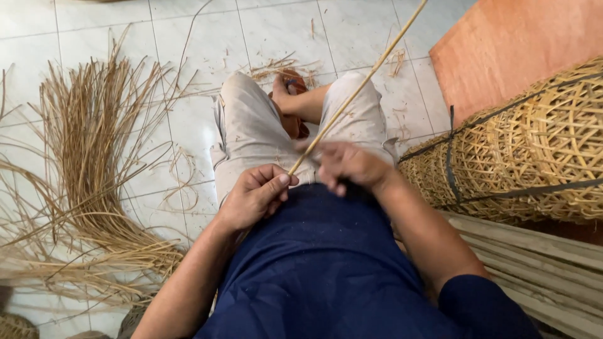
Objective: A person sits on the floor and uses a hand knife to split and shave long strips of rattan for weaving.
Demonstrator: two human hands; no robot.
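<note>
A loose heap of rattan strands (88,188) sprawls over the white tiled floor (188,37) at left; stacked woven baskets (527,150) lie right, beside wooden slats (540,263).

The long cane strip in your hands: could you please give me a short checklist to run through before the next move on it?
1. Left hand pinches the near end of the cane strip: ok, thumb and fingers are closed on it.
2. Right hand is on the strip just above the left: cannot tell how firmly, it is blurred.
3. Strip is straight and unkinked: ok along the part in view; its far end leaves the picture.
4. Loose cane pile lies apart from the strip: ok.
5. Woven baskets are apart from the right forearm: ok.
</note>
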